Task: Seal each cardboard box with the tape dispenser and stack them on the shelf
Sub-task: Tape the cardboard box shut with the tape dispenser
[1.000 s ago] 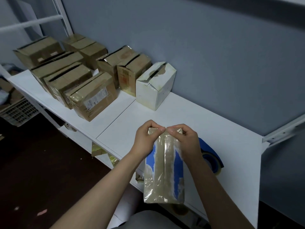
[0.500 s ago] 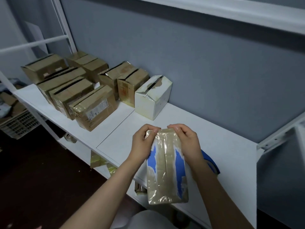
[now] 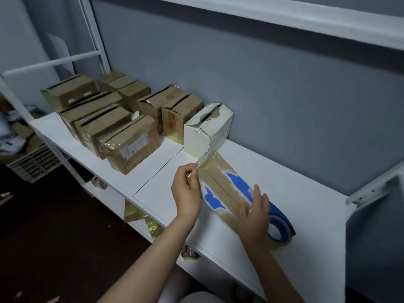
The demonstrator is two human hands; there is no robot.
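Note:
A long brown box with torn blue patches (image 3: 220, 184) lies on the white shelf (image 3: 306, 211), wrapped in clear tape. My left hand (image 3: 185, 193) pinches a loose strip of clear tape (image 3: 202, 161) at the box's far left corner. My right hand (image 3: 253, 213) rests flat on the box's near end, fingers spread. The blue tape dispenser with its tape roll (image 3: 278, 228) sits just right of my right hand, partly hidden by it.
Several brown cardboard boxes (image 3: 131, 145) and a white box (image 3: 207, 130) stand in rows at the shelf's back left. A white frame post (image 3: 94, 40) rises behind them. A plastic crate (image 3: 35, 162) sits on the dark floor at left. Tape scraps (image 3: 140, 217) hang below the shelf.
The box went from upright between both hands to lying on the shelf, turned leftward. My left hand now pinches a tape strip; my right hand presses the near end.

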